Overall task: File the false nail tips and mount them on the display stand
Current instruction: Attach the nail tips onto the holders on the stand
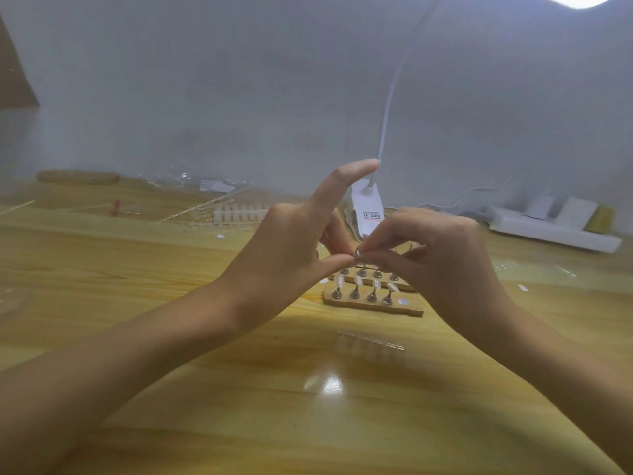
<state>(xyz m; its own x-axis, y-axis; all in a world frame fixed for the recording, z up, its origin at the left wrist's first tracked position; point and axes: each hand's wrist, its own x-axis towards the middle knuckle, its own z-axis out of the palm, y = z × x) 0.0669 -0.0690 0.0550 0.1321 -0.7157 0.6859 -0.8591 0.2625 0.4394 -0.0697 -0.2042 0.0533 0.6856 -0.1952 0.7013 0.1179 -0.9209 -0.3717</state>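
Two wooden display stands (407, 305) lie side by side mid-table, each with a row of small metal holders. Several holders carry pale nail tips (358, 280). Above the far stand, my left hand (294, 241) and my right hand (442, 255) meet fingertip to fingertip, both pinching one small nail tip (357, 254). The left thumb and middle finger hold it while the index finger points up. My right hand covers part of the far stand. A clear strip of nail tips (370, 342) lies nearer me on the table.
A white clip lamp (367, 207) stands behind the hands, its neck rising to the top right. More strips of tips (236, 214) and clear plastic bags lie at the back left. A white power strip (551, 231) sits at the right. Loose tips are scattered on the wooden table (171, 269).
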